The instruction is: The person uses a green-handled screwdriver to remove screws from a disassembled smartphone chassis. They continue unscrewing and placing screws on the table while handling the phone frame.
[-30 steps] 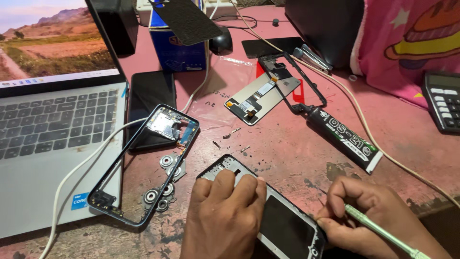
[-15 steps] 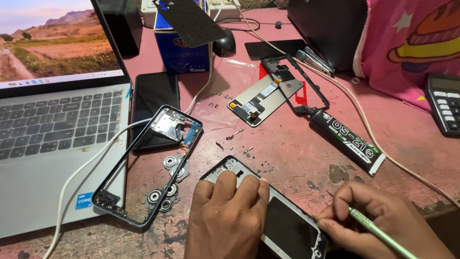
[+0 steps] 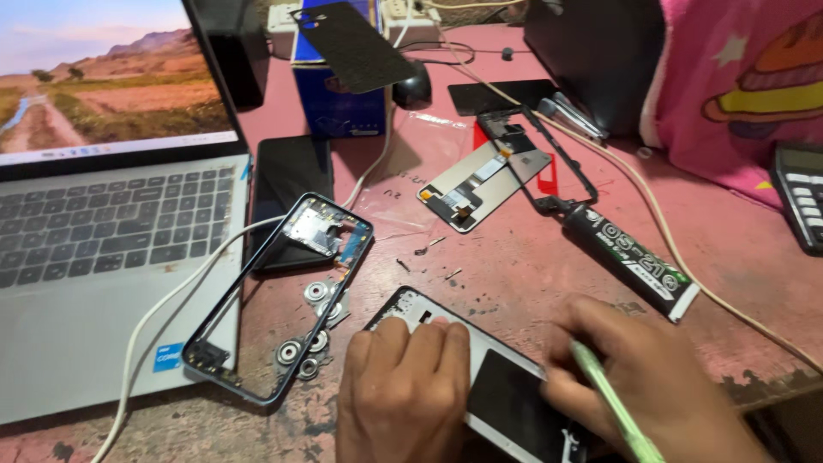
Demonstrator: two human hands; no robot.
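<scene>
My left hand (image 3: 403,390) lies flat, fingers (image 3: 420,347) pressed together on the opened phone (image 3: 480,377) at the table's (image 3: 514,266) six o'clock edge. My right hand (image 3: 639,381), at the phone's three o'clock, is closed round a green tool (image 3: 613,403). I judge a slip of that tip could gouge the phone's insides. The loose screws (image 3: 429,249) at twelve o'clock and the small round parts (image 3: 313,330) at nine could scatter if nudged.

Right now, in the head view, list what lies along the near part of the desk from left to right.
Open silver laptop → empty dark phone frame → left hand pressing the opened phone's white back → right hand holding a thin green tool.
</scene>
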